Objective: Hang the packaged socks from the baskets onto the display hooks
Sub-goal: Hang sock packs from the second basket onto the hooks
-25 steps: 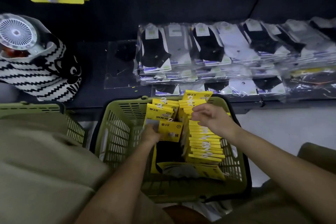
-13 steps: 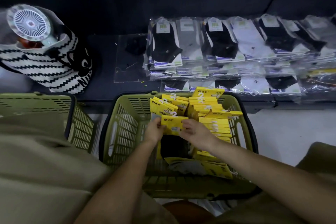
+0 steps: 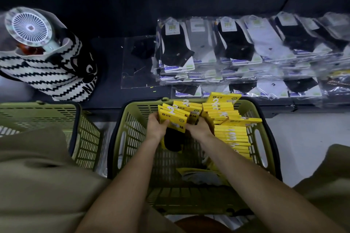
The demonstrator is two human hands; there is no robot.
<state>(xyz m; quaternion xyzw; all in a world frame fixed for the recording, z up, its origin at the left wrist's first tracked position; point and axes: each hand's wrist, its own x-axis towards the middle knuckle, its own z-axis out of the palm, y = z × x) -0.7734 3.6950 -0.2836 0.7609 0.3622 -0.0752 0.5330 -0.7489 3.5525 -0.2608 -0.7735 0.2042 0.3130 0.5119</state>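
Both hands are now gripping one bundle of yellow sock packs (image 3: 173, 117) in the green basket (image 3: 130, 134), my right hand (image 3: 200, 128) having joined my left hand (image 3: 156, 127), so I'm judging a lift toward the hooks is coming.

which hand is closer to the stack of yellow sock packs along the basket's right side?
Right. The right hand sits directly against the stack of yellow sock packs, at its left edge. The left hand is farther left, gripping a fanned bunch of packs.
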